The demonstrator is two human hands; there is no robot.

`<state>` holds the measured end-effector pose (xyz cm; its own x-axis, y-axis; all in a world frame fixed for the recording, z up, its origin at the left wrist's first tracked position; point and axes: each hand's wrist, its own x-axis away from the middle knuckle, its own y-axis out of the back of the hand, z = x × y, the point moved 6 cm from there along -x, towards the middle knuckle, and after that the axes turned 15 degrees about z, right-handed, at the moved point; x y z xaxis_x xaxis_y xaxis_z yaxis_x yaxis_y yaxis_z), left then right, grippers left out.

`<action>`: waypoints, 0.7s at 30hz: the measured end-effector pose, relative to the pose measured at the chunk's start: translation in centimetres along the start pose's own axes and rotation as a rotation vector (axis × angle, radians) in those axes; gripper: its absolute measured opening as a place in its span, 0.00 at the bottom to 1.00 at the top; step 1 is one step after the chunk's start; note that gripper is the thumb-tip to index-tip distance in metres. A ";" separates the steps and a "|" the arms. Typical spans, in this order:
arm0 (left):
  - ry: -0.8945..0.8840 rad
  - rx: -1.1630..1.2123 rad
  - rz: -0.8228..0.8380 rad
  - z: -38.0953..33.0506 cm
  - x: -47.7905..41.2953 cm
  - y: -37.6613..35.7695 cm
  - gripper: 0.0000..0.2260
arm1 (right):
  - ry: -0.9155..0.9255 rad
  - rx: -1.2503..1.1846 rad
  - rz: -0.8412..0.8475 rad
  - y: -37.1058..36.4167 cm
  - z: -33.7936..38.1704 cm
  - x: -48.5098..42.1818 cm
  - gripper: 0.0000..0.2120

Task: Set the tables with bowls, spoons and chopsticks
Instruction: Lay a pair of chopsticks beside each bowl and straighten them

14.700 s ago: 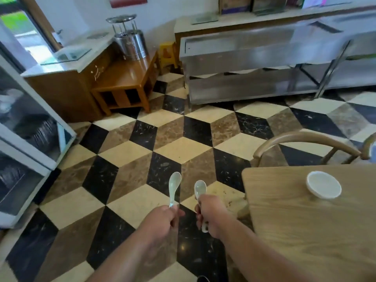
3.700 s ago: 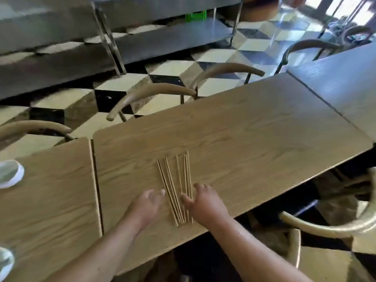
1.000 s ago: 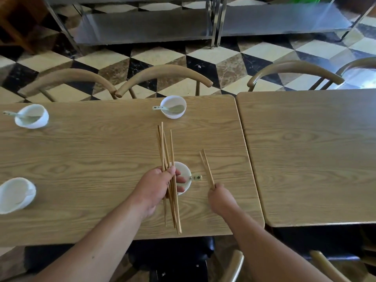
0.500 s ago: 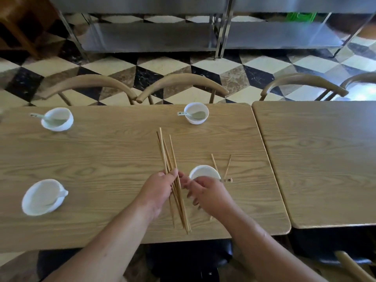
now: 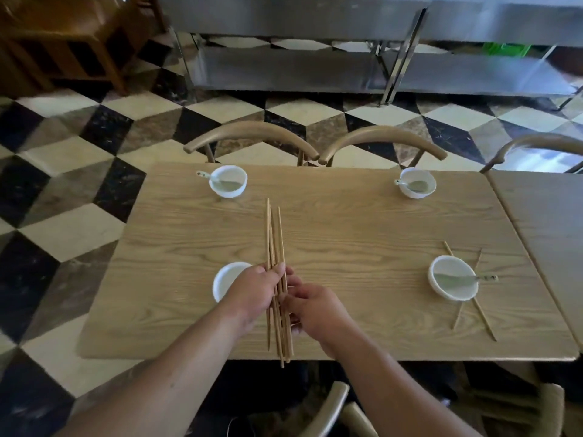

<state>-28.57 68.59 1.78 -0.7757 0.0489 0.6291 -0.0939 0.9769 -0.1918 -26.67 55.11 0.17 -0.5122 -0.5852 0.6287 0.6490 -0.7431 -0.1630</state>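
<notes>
Two bare arms come in from the bottom of the picture. No sleeves show on them, so they are bare from the bottom edge all the way down to the wrists. The left hand (image 5: 252, 291) has no glove on it, and no ring or watch shows. The right hand (image 5: 315, 307) is bare too, with short, rounded fingers. The wrists look plain, though the picture is a bit blurry there, so a thin band could be hard to see.
</notes>
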 end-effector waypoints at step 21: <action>0.075 0.127 -0.058 2.1 2.7 12.2 0.15 | -0.045 0.385 -0.524 1.7 -2.5 -6.7 0.10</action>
<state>-33.11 80.19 -0.42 -0.7182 0.0128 0.6957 -0.2195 0.9446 -0.2440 -23.50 56.96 -6.26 -0.7968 -0.1568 0.5835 0.4795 -0.7518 0.4527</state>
